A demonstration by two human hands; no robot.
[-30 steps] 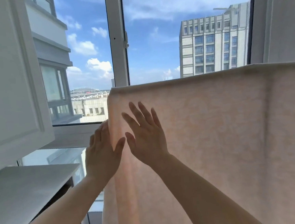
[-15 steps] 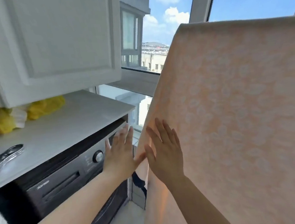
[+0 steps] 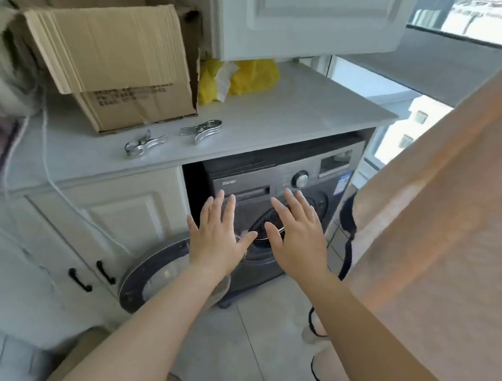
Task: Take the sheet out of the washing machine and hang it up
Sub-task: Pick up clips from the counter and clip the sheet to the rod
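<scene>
One peach sheet hangs at the right. Two metal clips lie on the tabletop beside one cardboard box and one yellow bag. One washing machine stands beneath, door open. Left hand and right hand hold nothing, fingers spread. Half a second ago both palms lay against the sheet; now they are off it, before the machine.

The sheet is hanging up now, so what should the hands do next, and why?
Probably reach for a clip on the counter. The sheet already hangs at the right, both the left hand and right hand are open and empty, and two metal clips lie unused.
</scene>
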